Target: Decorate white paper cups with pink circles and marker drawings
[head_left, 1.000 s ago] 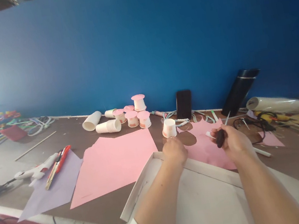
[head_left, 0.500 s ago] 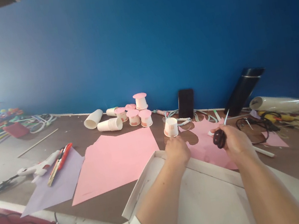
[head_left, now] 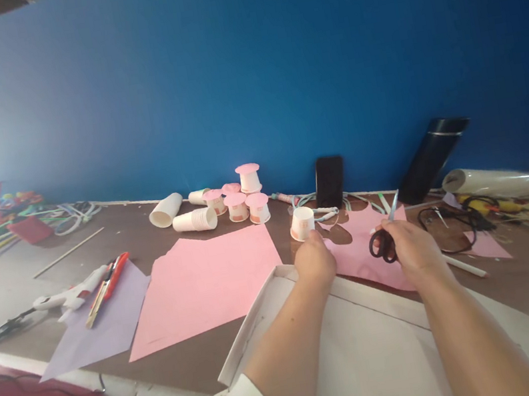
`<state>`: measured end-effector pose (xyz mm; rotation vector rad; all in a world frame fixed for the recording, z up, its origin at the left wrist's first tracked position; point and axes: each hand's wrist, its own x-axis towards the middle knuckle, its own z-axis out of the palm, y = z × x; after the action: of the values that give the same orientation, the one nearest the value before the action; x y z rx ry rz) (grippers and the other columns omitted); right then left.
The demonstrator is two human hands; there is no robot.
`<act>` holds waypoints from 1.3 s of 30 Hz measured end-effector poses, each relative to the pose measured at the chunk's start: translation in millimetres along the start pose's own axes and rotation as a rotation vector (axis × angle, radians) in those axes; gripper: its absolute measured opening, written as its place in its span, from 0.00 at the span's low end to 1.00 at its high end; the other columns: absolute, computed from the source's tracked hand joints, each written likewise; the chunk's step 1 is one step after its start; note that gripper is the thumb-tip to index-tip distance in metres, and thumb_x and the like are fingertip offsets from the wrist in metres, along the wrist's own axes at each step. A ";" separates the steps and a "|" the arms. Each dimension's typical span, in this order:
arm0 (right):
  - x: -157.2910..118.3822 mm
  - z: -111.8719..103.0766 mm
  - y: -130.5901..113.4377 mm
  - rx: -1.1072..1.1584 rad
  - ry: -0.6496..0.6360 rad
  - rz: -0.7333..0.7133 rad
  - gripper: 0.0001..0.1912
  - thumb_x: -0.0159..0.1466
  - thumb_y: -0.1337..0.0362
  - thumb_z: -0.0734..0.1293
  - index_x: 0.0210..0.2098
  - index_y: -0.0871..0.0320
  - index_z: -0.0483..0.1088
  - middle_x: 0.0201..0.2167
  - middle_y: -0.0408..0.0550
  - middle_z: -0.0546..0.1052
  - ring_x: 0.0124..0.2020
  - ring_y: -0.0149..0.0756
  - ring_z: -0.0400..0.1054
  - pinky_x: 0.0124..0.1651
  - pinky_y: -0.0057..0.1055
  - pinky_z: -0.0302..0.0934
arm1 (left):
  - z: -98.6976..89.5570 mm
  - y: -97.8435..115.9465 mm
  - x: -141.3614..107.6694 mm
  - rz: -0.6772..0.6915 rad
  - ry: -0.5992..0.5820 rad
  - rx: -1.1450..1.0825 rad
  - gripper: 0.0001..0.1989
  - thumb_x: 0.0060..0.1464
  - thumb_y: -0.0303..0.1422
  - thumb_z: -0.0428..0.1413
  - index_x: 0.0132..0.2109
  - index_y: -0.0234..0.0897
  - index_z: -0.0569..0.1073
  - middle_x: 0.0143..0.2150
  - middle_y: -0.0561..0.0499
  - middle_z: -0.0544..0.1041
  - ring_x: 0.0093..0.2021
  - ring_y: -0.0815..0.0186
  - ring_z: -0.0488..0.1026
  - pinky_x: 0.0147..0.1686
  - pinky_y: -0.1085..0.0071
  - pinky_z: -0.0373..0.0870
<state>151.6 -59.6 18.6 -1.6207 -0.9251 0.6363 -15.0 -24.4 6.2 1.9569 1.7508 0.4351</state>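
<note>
My right hand (head_left: 416,252) is closed around black-handled scissors (head_left: 383,246), their blades pointing up and away from me. My left hand (head_left: 314,259) is closed at the left edge of a cut pink paper sheet (head_left: 363,256); its fingertips are mostly hidden. Curved notches run along the sheet's far and left edges. Just beyond my left hand, an uncapped white paper cup (head_left: 302,223) stands on the table. Farther left, several small cups topped with pink paper discs (head_left: 259,208) are grouped, one stacked higher.
A large pink sheet (head_left: 209,288) and a purple sheet (head_left: 109,332) lie left, with a red cutter (head_left: 107,288) and a white glue gun (head_left: 73,296). A white box lid (head_left: 364,343) is under my forearms. A phone (head_left: 329,182) and black flask (head_left: 433,159) lean against the blue wall.
My left hand has shifted slightly up, close to the cup. The cut pink sheet has moved and tilted. The scissors have turned in my right hand, which moved a little left.
</note>
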 end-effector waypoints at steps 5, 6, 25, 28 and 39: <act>-9.3 -1.3 -12.3 -0.272 -0.059 0.036 0.15 0.58 0.51 0.63 0.26 0.56 0.70 0.16 0.42 0.72 0.19 0.31 0.63 0.24 0.28 0.55 | -0.4 2.3 1.8 0.066 0.073 0.035 0.16 0.56 0.25 0.48 0.52 0.37 0.65 0.45 0.42 0.77 0.46 0.56 0.74 0.40 0.66 0.69; -10.6 -1.1 -12.7 -0.333 -0.099 0.016 0.17 0.58 0.50 0.62 0.24 0.56 0.69 0.15 0.42 0.71 0.19 0.32 0.63 0.25 0.28 0.55 | -0.4 2.6 2.2 0.075 0.081 0.045 0.15 0.57 0.25 0.48 0.52 0.37 0.65 0.45 0.42 0.77 0.47 0.56 0.74 0.41 0.66 0.69; -9.2 17.0 6.5 -0.905 -0.410 -0.080 0.22 0.63 0.48 0.56 0.29 0.55 0.74 0.27 0.51 0.76 0.30 0.40 0.69 0.31 0.31 0.54 | -21.0 -25.4 26.1 0.038 0.413 -0.155 0.38 0.52 0.43 0.58 0.65 0.34 0.54 0.64 0.38 0.64 0.65 0.55 0.58 0.62 0.63 0.51; -9.8 17.8 5.2 -0.915 -0.411 -0.076 0.20 0.62 0.50 0.57 0.29 0.56 0.74 0.29 0.51 0.77 0.31 0.40 0.69 0.31 0.31 0.54 | -19.1 -24.3 32.9 0.051 0.365 -0.158 0.45 0.49 0.44 0.61 0.67 0.32 0.50 0.65 0.34 0.62 0.67 0.53 0.56 0.63 0.62 0.48; -4.0 9.2 6.7 -0.966 -0.277 -0.002 0.21 0.61 0.49 0.59 0.47 0.49 0.74 0.47 0.54 0.77 0.46 0.50 0.71 0.43 0.41 0.61 | -15.1 -21.5 48.0 0.072 0.328 -0.106 0.45 0.46 0.41 0.63 0.66 0.30 0.54 0.63 0.35 0.66 0.65 0.51 0.59 0.62 0.63 0.50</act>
<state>143.6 -58.4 9.6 -2.4032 -1.5860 0.4257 -34.6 26.6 3.4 1.9624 1.8102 0.8992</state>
